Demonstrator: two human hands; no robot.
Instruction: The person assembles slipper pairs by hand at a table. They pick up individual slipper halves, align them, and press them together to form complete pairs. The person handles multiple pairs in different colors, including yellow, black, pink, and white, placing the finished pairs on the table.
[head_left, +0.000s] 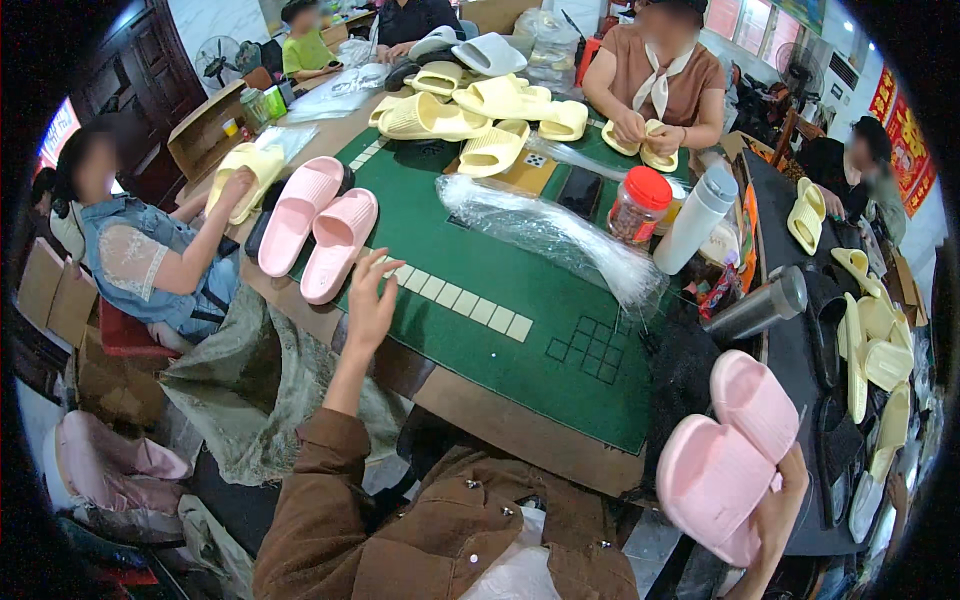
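My right hand [788, 500] grips a pair of pink slide slippers [705, 475] at the lower right, off the table's near corner, with its fingers partly hidden behind them. Over the table's near edge, my left hand [371, 305] is raised with its fingers spread and nothing in it. Just beyond that hand, another pair of pink slippers [340, 240] lies side by side, with dark footwear partly hidden beneath. A row of pale tiles [455, 300] is set on the green tabletop [430, 350] to the right of my left hand.
A heap of yellow slippers [430, 118], clear plastic bags [545, 225], a red-lidded jar [640, 205], a white bottle [697, 220] and a steel tumbler [757, 305] stand around the table. Co-workers at left and across handle yellow slippers. More slippers [880, 340] lie on a dark surface at right.
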